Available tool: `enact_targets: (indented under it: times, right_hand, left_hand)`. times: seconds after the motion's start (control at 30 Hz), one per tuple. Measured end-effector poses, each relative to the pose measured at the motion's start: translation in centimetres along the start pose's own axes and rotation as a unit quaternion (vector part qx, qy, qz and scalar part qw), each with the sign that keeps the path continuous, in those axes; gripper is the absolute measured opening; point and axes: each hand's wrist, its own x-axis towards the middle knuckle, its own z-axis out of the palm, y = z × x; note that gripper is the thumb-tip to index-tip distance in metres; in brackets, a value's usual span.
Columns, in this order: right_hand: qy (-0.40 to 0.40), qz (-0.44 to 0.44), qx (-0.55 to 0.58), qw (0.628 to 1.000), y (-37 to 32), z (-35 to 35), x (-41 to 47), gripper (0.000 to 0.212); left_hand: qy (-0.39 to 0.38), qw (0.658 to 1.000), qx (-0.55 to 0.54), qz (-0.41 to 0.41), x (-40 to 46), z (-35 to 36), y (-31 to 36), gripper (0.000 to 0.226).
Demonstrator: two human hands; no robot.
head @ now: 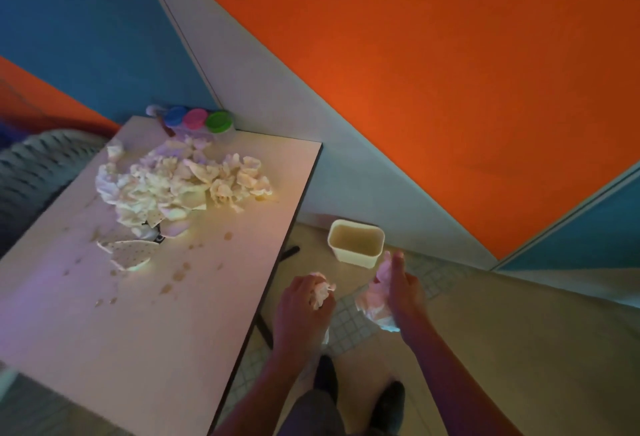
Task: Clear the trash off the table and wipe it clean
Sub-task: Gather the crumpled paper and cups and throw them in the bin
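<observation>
— Status of the clearing?

— Under way, in my judgement. Both hands are off the table (145, 324), out over the floor beside its right edge. The left hand (304, 304) is closed round a crumpled tissue wad (322, 292); the right hand (401, 292) is closed on a thin pale wrapper or tissue (375, 304), which one I cannot tell. The hands are apart, not touching.

— And the bin?

— A small white bin (356, 245) stands on the floor just beyond the hands, open-topped. Nothing dropped in yet.

— What remains?

— Most of it. A large heap of crumpled tissues (180, 182) sits at the far half of the table, a torn spotted scrap (133, 253) nearer, brown drips (178, 276) scattered about. Three lidded tubs (197, 120) stand at the far edge.

— Next move?

— Likely carry both loads over the bin's mouth and release; wiping comes later
</observation>
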Motion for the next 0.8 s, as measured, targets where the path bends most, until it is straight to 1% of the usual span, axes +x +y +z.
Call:
enact_targets:
  times: [0.23,0.43,0.53,0.57,0.63,0.67,0.7,0.8]
  right_hand:
    - [-0.028,-0.019,-0.072,0.997,0.4,2.7,2.7,0.037]
    - [-0.015,-0.011,-0.082,0.996,-0.8,4.9,4.7,0.018]
    - [0.010,0.005,-0.094,0.996,-1.4,5.8,6.5,0.008]
    - [0.018,0.010,-0.092,0.996,-1.5,6.0,7.1,0.011]
    - [0.038,0.028,-0.087,0.995,-1.5,6.5,8.6,0.024]
    - [0.044,0.033,-0.089,0.995,-1.6,6.6,9.0,0.026]
    - [0.052,0.036,-0.080,0.995,-1.6,6.9,9.5,0.026]
    - [0.081,0.049,-0.053,0.994,-1.9,7.4,10.3,0.014]
  left_hand:
    - [0.000,0.999,0.034,0.018,1.4,-0.4,-0.5,0.026]
    - [-0.011,0.999,0.032,0.009,5.0,-0.3,-2.2,0.025]
    - [-0.023,1.000,0.011,0.012,7.5,0.2,-3.1,0.025]
    - [-0.027,1.000,0.007,0.013,8.3,0.3,-3.2,0.025]
    - [-0.040,0.999,0.001,0.013,10.0,0.6,-3.4,0.025]
    - [-0.043,0.999,0.001,0.015,10.6,0.6,-3.3,0.025]
    - [-0.049,0.999,0.002,0.017,11.5,0.8,-3.6,0.024]
    - [-0.070,0.997,0.010,0.023,13.8,0.9,-3.6,0.024]
